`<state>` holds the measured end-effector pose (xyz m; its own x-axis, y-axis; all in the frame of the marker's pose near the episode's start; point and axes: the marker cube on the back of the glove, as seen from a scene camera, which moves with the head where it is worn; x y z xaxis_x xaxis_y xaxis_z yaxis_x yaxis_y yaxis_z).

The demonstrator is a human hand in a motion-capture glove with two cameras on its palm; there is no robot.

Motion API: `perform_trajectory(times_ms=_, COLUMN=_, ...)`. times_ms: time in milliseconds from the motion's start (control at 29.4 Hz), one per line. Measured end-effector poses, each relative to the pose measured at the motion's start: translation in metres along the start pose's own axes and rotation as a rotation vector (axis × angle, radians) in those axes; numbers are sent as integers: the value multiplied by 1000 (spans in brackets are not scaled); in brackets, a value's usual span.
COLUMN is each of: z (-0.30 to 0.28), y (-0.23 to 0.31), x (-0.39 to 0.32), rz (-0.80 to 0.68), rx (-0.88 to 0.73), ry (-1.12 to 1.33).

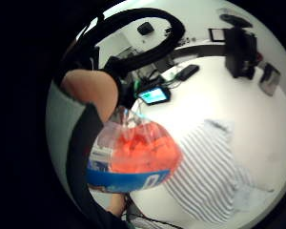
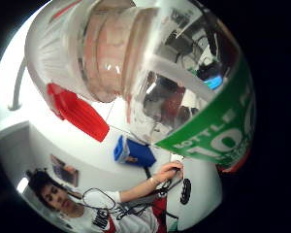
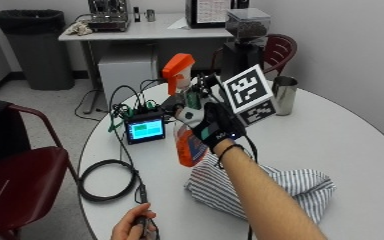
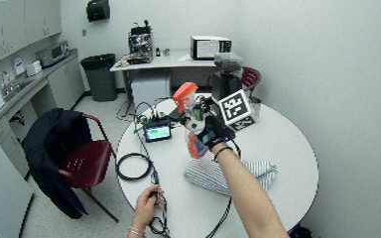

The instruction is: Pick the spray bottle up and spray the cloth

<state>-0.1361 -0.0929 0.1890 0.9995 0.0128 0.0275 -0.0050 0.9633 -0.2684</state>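
In the outside view my gloved right hand (image 3: 216, 131) grips the spray bottle (image 3: 188, 141) and holds it upright above the round white table (image 3: 352, 145). The bottle has an orange spray head (image 3: 177, 67) and orange liquid low in its clear body (image 1: 138, 152). Its neck and green label (image 2: 218, 131) fill the thumb side palm view. The striped cloth (image 3: 292, 182) lies crumpled on the table just below and to the right of the bottle, also seen in the little finger side view as a striped cloth (image 1: 205, 176). From farther off, the hand (image 4: 210, 131) holds the bottle (image 4: 194, 144) over the cloth (image 4: 243, 171).
A small device with a lit screen (image 3: 145, 130) and wires sits on the table left of the bottle. A coiled black cable (image 3: 105, 180) lies near the front left, held by the bare left hand (image 3: 135, 227). A metal cup (image 3: 284, 95) and a coffee grinder (image 3: 242, 42) stand behind.
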Motion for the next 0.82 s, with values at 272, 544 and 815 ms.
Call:
perform_trajectory(times_ms=272, z=55, y=26, x=45, rz=91, rx=-98, ry=-103)
perform_trajectory(times_ms=544, z=58, y=42, x=87, rz=132, rx=-116, ry=-113)
perform_trajectory(times_ms=815, z=62, y=43, x=84, rz=158, rx=-204, ry=-99)
